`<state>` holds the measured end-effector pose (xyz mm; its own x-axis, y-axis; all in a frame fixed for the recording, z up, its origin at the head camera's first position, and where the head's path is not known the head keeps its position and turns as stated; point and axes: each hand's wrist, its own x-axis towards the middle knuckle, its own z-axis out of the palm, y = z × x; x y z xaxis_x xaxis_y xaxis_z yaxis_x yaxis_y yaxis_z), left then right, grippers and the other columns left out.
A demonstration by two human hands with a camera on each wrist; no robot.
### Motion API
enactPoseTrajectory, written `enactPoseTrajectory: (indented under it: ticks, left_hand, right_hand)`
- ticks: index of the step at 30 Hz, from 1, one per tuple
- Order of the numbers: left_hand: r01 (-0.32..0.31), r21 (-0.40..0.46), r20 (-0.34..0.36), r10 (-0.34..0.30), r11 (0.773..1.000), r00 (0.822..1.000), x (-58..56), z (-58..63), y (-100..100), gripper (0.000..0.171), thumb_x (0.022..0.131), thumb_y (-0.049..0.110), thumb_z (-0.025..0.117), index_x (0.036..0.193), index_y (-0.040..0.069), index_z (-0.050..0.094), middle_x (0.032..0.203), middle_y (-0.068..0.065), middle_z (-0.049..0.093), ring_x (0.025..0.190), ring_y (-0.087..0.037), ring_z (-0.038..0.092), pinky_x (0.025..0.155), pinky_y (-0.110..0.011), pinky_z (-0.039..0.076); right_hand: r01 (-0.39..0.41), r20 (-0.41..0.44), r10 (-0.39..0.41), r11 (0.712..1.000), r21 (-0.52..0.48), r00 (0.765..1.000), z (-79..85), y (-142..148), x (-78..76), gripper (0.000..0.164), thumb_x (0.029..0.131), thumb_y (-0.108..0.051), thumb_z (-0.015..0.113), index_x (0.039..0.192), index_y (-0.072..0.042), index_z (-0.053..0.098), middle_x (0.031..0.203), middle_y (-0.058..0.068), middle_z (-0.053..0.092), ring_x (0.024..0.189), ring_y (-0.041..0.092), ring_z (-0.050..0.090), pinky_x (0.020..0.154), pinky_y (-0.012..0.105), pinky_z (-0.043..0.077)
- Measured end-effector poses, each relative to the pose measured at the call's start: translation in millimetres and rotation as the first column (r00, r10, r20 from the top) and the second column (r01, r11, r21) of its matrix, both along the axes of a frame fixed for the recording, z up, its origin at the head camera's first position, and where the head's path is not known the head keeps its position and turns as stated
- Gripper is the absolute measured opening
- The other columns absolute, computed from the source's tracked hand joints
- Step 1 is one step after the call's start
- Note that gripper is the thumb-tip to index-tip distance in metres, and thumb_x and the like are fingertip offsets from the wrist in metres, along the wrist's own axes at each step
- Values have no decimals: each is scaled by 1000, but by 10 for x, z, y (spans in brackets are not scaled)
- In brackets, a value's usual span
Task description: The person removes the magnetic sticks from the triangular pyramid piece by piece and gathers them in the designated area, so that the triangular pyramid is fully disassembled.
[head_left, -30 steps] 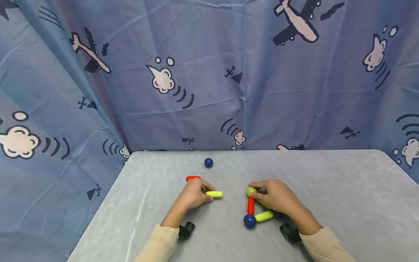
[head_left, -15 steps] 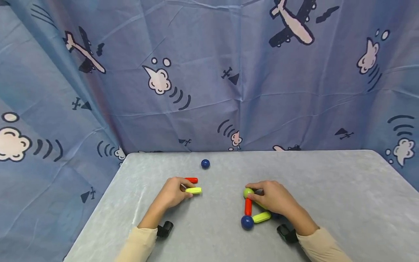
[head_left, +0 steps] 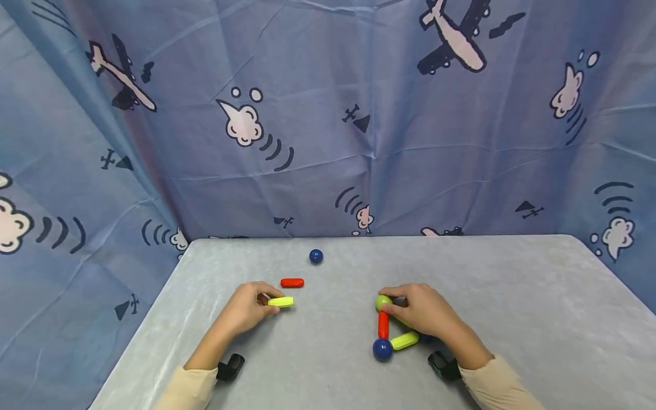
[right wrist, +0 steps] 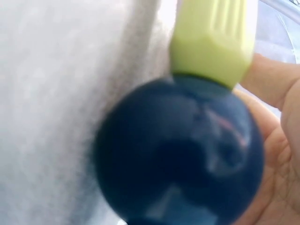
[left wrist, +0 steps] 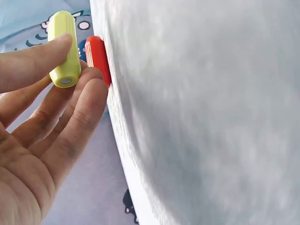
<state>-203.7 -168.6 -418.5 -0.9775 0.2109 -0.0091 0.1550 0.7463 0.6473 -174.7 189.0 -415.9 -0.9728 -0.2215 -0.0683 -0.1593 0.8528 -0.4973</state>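
My left hand (head_left: 249,307) pinches a yellow-green magnetic rod (head_left: 281,302) between thumb and fingers, above the table. A silvery spot shows on the end of this rod (left wrist: 64,47) in the left wrist view. My right hand (head_left: 429,312) grips a green ball (head_left: 382,302) at the far corner of a triangle of rods and balls. From that ball a red rod (head_left: 383,325) runs to a blue ball (head_left: 382,349), joined to a yellow-green rod (head_left: 405,341). Another blue ball (right wrist: 178,150) fills the right wrist view, attached to a yellow-green rod (right wrist: 211,42); the hand partly hides that side from above.
A loose red rod (head_left: 292,282) lies just beyond my left hand. Farther back a loose blue ball (head_left: 316,256) rests on the grey table (head_left: 492,273). Behind the table hangs a blue curtain (head_left: 307,142) printed with airplanes.
My left hand has moved left with the yellow-green rod, away from the triangle, uncovering the loose red rod. The right hand keeps its grip on the green ball. The head view has shifted slightly.
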Motion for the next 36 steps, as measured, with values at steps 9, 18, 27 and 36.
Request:
enactPoseTrajectory:
  ticks: [9, 18, 27, 36]
  left_hand:
    - [19, 4, -19, -19, 1000, 1000, -102, 65, 118, 23, 77, 5, 83, 94, 20, 80, 100, 1, 74, 79, -10, 59, 69, -28, 48]
    - [-24, -14, -62, 23, 1000, 998, -221, 35, 240, 23, 75, 2, 83, 95, 14, 81, 95, -2, 68, 77, -12, 55, 67, -26, 44]
    - [-12, -76, -40, 9, 997, 999, -172, -85, 217, 24, 75, 1, 83, 96, 12, 81, 88, -3, 64, 72, -12, 51, 62, -25, 42]
    - [-33, -95, -21, 31, 995, 999, -223, -30, 204, 24, 75, 2, 84, 96, 12, 80, 93, -2, 66, 76, -13, 54, 65, -27, 44]
  right_hand:
    - [-4, 0, 4, 1000, 7, 1000, 12, 3, -2, 33, 88, -35, 75, 119, -24, 74, 118, 7, 73, 80, 9, 63, 69, 33, 51]
    - [-21, -20, 21, 1000, 8, 1000, 33, 22, -1, 33, 88, -35, 75, 118, -22, 75, 116, 7, 74, 80, 10, 64, 71, 36, 52]
    - [-44, 4, 44, 999, -4, 999, -27, 20, 26, 33, 88, -34, 74, 119, -21, 74, 117, 6, 73, 84, 12, 66, 75, 39, 55]
    - [-23, 10, 23, 1000, -16, 1000, -25, 16, 10, 33, 88, -35, 74, 119, -23, 74, 118, 5, 72, 82, 9, 64, 73, 37, 54]
